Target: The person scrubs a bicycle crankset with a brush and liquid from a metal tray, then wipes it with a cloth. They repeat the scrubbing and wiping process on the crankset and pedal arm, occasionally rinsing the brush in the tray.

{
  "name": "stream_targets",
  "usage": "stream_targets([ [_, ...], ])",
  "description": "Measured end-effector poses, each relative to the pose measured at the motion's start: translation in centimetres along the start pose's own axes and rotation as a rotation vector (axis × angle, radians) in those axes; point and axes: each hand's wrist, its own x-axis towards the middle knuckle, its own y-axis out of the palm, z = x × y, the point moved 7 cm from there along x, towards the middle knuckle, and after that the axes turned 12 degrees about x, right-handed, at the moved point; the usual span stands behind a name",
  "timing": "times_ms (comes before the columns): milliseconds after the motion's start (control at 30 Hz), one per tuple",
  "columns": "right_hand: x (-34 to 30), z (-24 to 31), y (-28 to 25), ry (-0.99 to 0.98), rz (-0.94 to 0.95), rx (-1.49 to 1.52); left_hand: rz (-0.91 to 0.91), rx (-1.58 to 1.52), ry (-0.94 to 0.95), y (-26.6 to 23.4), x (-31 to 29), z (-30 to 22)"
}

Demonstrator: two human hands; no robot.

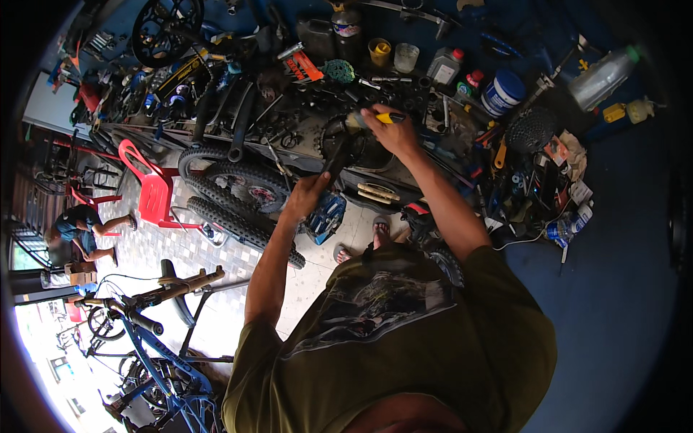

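Note:
My left hand point(309, 195) is closed round the end of a black crank arm point(337, 160), which points up and away over the workbench edge. A dark toothed chainring point(330, 133) is at the crank's far end. In my right hand point(392, 133) is a paintbrush point(392, 117) with a yellow and black handle. Its pale bristles point left, at the chainring; whether they touch it I cannot tell. Under the chainring lies a dark round shape, perhaps a basin, partly hidden by my hands.
Tools and small parts crowd the workbench, with a blue-lidded tub point(503, 94), a grey bottle point(445, 66) and a cassette point(530, 130). Knobby tyres point(234, 216) and a red chair point(150, 187) stand left. A blue bicycle point(162, 353) is lower left; another person point(83, 231) sits beyond.

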Motion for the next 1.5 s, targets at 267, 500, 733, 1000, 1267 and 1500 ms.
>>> stream_targets([
  [267,0.2,-2.2,-0.9,0.102,-0.061,0.159,-0.076,-0.024,-0.009,-1.2,-0.2,0.2],
  [500,-0.9,-4.2,-0.2,0.174,-0.154,0.399,-0.070,-0.046,0.052,-1.1,0.2,-0.8],
  [733,-2.5,-6.7,-0.7,0.258,-0.129,0.363,-0.187,-0.079,0.021,-0.7,0.7,0.6],
  [1000,-4.6,-7.8,-3.6,0.325,-0.047,0.082,0.066,-0.757,-0.157,0.1,0.0,1.3],
  [1267,-4.4,-5.4,-3.8,-0.005,0.188,-0.344,0.086,-0.363,-0.117,-0.1,0.6,1.6],
  [1500,0.2,2.7,1.0,0.048,0.160,0.053,0.224,-0.136,-0.194,1.5,1.8,2.2],
])
